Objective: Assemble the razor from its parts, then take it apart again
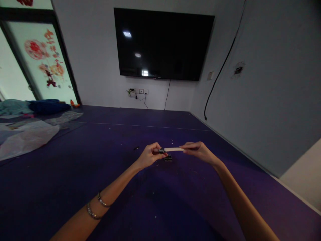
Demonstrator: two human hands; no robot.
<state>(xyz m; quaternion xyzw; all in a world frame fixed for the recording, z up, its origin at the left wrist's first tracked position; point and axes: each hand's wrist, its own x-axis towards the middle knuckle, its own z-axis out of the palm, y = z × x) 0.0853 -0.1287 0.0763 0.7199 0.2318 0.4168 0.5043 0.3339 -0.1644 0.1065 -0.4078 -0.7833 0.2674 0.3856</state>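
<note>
My left hand [150, 154] is closed around a small dark, metallic-looking piece [161, 151], whose exact kind I cannot make out. A pale, flat, narrow strip [173, 149] stretches level from that piece towards the right. Its far end is pinched between the thumb and fingers of my right hand [197, 151]. Just below the strip, a small dark object with a box-like outline [168, 158] lies on the purple surface, partly behind my left fingertips. Another little black piece [136, 147] lies to the left of my left hand.
Tiny white bits [172, 142] dot the purple surface [120, 201]. Clear plastic sheeting [30, 140] and folded blue cloth [50, 106] lie at the left. A television [164, 45] hangs on the far wall; a black cable [222, 67] dangles down the right wall.
</note>
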